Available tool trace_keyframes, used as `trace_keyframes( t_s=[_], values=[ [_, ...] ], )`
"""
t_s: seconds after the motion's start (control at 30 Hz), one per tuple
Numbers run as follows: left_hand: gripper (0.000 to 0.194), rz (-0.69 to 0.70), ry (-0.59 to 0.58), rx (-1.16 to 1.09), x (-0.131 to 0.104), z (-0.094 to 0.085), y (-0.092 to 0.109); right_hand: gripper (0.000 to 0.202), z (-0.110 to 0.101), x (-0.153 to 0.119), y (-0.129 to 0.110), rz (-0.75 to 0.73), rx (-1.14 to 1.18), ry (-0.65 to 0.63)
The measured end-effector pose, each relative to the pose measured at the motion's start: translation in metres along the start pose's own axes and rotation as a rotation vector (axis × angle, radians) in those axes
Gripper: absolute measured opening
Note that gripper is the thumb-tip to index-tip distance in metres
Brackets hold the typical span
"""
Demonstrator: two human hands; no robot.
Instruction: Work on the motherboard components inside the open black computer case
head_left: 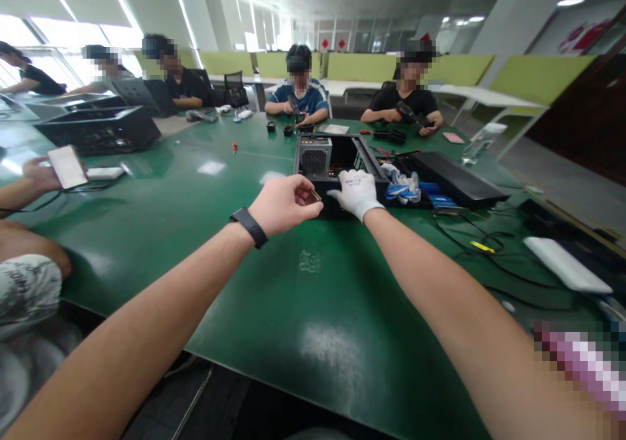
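Note:
My left hand (281, 204), bare with a black watch on its wrist, pinches a small flat brown piece (312, 197) between thumb and fingers. The fingers partly hide that piece, so its kind is unclear. Just past it lies an open black computer case (337, 193) with a grey power supply (314, 158) in its left part. My right hand (359, 192) wears a white glove and is closed over the case's near edge, with the thumb out to the left. What lies in the case behind this hand is mostly hidden.
Right of the case are blue-and-white gloves (403, 184), a black panel (457, 178), cables and a white box (566, 264). A clear bottle (483, 143) stands farther back. Co-workers sit across the green table (274, 309); at left a person's hand holds a white phone (67, 167).

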State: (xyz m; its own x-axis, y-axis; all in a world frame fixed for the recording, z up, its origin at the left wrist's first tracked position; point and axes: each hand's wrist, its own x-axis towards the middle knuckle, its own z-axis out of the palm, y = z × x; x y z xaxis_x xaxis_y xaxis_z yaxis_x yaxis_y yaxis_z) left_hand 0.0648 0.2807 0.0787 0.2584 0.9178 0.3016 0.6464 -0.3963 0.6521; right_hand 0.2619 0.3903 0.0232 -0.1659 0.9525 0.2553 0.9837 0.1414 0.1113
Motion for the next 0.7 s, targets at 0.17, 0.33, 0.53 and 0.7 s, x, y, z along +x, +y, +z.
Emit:
trace_keyframes(
  t_s=[0.17, 0.33, 0.53, 0.7],
  values=[
    [0.030, -0.043, -0.028, -0.028, -0.020, 0.002, -0.021, 0.048, 0.008, 0.049, 0.000, 0.036, 0.007, -0.036],
    [0.028, -0.083, -0.031, -0.031, -0.038, -0.002, -0.037, 0.046, 0.004, 0.055, 0.000, 0.027, 0.002, -0.064],
    [0.030, -0.072, 0.018, -0.015, -0.044, -0.018, -0.035, 0.046, -0.009, 0.027, -0.005, 0.007, -0.037, -0.069],
    [0.031, 0.002, 0.065, 0.044, -0.027, -0.033, -0.014, 0.048, -0.018, -0.024, -0.013, -0.032, -0.055, -0.042]
  ],
)
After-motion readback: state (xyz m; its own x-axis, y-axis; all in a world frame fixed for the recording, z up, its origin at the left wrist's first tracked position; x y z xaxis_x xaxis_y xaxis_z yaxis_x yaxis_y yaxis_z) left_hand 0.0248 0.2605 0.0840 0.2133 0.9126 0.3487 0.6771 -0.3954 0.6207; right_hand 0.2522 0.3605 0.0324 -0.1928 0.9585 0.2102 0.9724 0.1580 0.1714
